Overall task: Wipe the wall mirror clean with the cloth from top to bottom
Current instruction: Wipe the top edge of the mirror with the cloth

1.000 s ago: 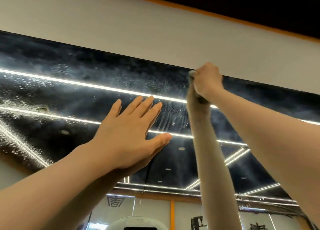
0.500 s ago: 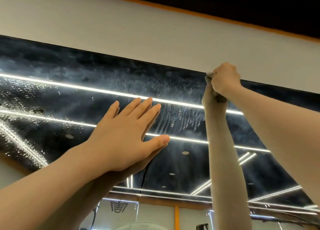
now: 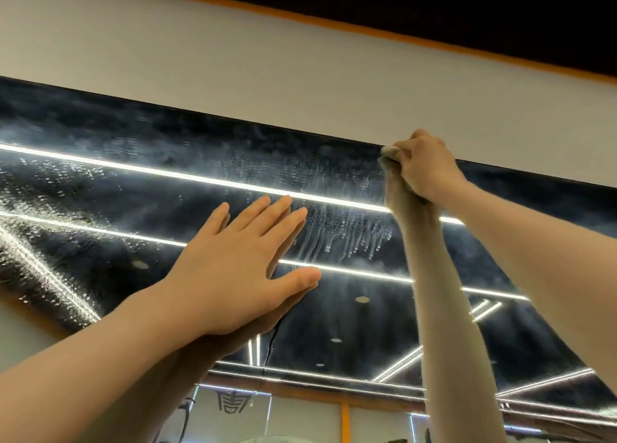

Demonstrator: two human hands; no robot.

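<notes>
two bare hands on a wet wall mirror, cloth up at its top edge.

nearest, the left hand lies flat on the wall mirror, fingers straight and together, thumb spread, holding nothing. farther up, the right hand is curled tight around a pale cloth, pressing it on the glass right at the top edge; only a small bit of cloth shows past the knuckles. between the hands the glass carries droplets and thin drip streaks. it reflects both forearms, long ceiling light strips, and, near the bottom edge, a dark emblem i cannot read. above the mirror runs a pale wall, an orange trim line, then dark ceiling.
</notes>
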